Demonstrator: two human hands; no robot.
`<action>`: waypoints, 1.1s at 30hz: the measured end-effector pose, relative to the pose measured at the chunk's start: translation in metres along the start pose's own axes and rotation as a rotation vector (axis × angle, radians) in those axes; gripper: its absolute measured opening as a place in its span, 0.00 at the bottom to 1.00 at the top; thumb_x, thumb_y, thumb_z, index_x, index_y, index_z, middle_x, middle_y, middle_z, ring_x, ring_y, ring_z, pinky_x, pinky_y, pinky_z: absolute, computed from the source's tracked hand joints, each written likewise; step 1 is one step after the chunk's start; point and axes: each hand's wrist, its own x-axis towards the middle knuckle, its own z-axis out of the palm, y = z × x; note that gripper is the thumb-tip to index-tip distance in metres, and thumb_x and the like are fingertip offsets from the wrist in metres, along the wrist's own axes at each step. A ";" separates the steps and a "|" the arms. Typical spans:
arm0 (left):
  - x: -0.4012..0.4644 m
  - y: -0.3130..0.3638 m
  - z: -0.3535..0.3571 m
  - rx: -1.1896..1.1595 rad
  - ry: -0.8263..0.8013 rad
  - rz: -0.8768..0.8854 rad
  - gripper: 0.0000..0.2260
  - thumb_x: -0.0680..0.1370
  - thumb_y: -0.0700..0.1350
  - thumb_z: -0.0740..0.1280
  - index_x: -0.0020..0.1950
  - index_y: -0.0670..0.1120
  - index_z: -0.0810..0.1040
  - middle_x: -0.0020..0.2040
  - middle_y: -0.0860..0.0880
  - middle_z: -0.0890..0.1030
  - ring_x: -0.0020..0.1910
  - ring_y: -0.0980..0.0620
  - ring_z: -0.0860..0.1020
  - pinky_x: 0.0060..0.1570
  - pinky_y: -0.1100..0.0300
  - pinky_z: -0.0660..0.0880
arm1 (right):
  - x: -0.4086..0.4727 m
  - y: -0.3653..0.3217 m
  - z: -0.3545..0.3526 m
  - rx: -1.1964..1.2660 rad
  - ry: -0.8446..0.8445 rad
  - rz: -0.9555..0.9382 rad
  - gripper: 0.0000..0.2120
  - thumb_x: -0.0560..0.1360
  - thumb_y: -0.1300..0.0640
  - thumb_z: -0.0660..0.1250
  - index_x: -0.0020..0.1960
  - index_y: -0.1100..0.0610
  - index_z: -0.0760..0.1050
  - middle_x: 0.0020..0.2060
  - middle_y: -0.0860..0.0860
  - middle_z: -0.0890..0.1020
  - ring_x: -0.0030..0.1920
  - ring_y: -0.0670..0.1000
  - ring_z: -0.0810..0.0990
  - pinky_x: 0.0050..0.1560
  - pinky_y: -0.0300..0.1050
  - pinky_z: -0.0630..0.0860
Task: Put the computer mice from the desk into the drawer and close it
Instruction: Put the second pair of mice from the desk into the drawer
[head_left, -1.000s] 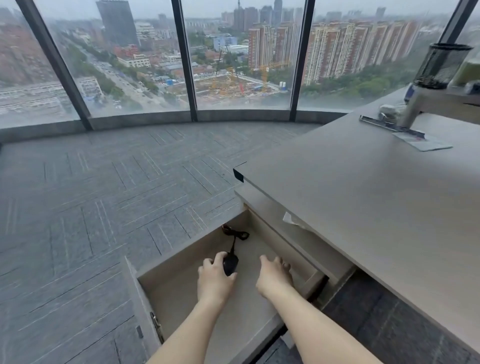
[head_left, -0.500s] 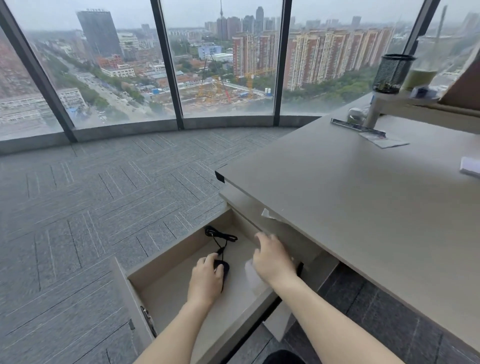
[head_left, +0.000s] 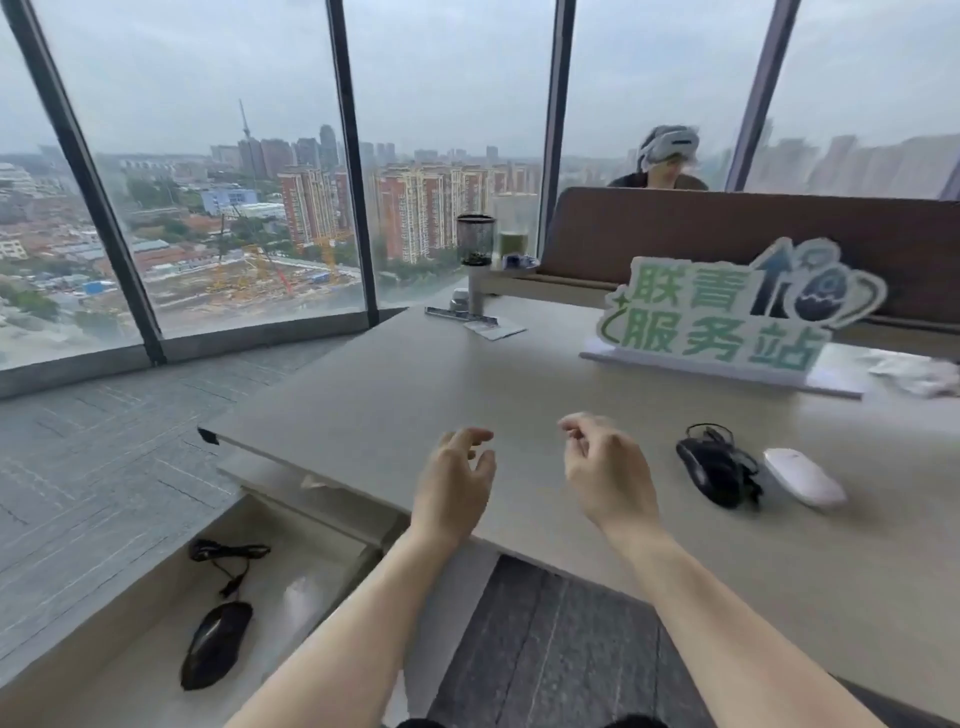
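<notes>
The drawer (head_left: 130, 597) stands pulled out at the lower left, under the desk (head_left: 389, 395). A black wired mouse (head_left: 215, 644) lies inside it with its cable coiled behind. Partly hidden by my left forearm, a pale object (head_left: 306, 590) lies beside it. On the desk to the right sit a second black wired mouse (head_left: 711, 470) and a white mouse (head_left: 802, 476), side by side. My left hand (head_left: 454, 483) and my right hand (head_left: 608, 467) hover over the desk's front edge, both empty with fingers loosely curled. The right hand is left of the black desk mouse.
A green and white sign (head_left: 727, 317) stands at the back of the desk, crumpled tissue (head_left: 919, 371) to its right. A mesh cup (head_left: 475, 241), a glass and a paper card (head_left: 493, 327) sit at the far corner. A person sits behind a brown partition (head_left: 727, 234).
Both hands have left the drawer and risen over the desk, leaving the black mouse lying in the drawer. The view has swung up and right, bringing two more mice into sight.
</notes>
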 end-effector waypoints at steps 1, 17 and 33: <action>-0.001 0.017 0.023 -0.008 -0.066 0.018 0.12 0.78 0.45 0.63 0.60 0.48 0.78 0.58 0.48 0.79 0.53 0.50 0.80 0.55 0.54 0.76 | 0.002 0.023 -0.020 -0.034 0.054 0.032 0.12 0.76 0.63 0.62 0.56 0.56 0.80 0.54 0.54 0.83 0.53 0.58 0.80 0.50 0.49 0.77; 0.003 0.146 0.254 0.264 -0.447 0.009 0.28 0.69 0.59 0.65 0.69 0.57 0.67 0.75 0.45 0.61 0.66 0.39 0.67 0.61 0.50 0.70 | 0.030 0.246 -0.120 -0.306 -0.110 0.519 0.26 0.76 0.49 0.66 0.72 0.51 0.65 0.68 0.59 0.71 0.65 0.63 0.70 0.64 0.54 0.69; 0.012 0.111 0.167 -0.079 -0.055 -0.050 0.21 0.71 0.44 0.65 0.63 0.50 0.69 0.60 0.44 0.73 0.55 0.47 0.66 0.54 0.56 0.65 | 0.015 0.162 -0.107 0.048 0.178 0.311 0.22 0.69 0.60 0.69 0.63 0.51 0.70 0.58 0.55 0.75 0.54 0.56 0.75 0.48 0.43 0.67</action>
